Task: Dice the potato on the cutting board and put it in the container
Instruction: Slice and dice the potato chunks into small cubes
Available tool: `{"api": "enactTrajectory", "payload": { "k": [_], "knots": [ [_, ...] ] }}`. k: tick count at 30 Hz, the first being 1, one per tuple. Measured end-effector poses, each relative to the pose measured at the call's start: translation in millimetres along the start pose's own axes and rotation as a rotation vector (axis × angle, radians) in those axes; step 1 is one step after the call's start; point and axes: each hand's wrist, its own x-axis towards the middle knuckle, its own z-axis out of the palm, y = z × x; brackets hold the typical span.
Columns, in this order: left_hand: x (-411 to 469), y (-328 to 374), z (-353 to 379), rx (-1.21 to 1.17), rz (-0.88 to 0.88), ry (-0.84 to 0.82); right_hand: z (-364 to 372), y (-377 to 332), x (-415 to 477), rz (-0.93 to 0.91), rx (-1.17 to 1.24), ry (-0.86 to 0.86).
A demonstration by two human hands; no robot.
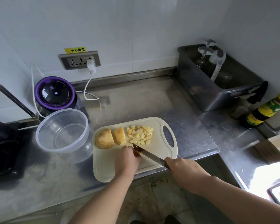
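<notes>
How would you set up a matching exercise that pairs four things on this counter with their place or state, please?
Things:
1. container
2. knife
3. dice
4. charger

Places or states:
A. plugged into the socket
B. gripped by the right hand
C. empty, left of the board
D. heaped on the board near its handle hole

Pairs: 1-C, 2-B, 3-D, 4-A
</notes>
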Motion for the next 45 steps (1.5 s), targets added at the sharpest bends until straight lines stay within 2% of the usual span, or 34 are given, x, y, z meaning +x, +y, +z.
{"api": "enactTrajectory", "payload": {
  "k": [15, 21, 25, 28, 39, 43, 45],
  "knots": [
    [-3, 4, -6, -0.036, -0.030, -0.048, 3, 1, 0, -0.005, -0.038, -0.016],
    [4, 5, -10, -0.124, -0.051, -0.077, -13, 16, 4, 0.074, 0.030, 0.080],
    [19, 21, -14, -0.291, -0.051, -0.054, -29, 22, 8, 0.051, 0.030, 0.167],
    [36, 32, -18, -0.333, -0.061, -0.033, -35, 25, 13, 0.059, 0.014, 0.201],
    [66, 26, -13, -0.308, 0.018, 0.000, -40, 28, 22, 0.062, 0.018, 0.153],
    [69, 20, -34, -0.466, 0.004, 0.070, -39, 33, 24, 0.061, -0.066, 0.179],
    [74, 16, -51, -0.560, 0.031, 0.041, -39, 37, 25, 0.017, -0.128, 0.188]
  ]
}}
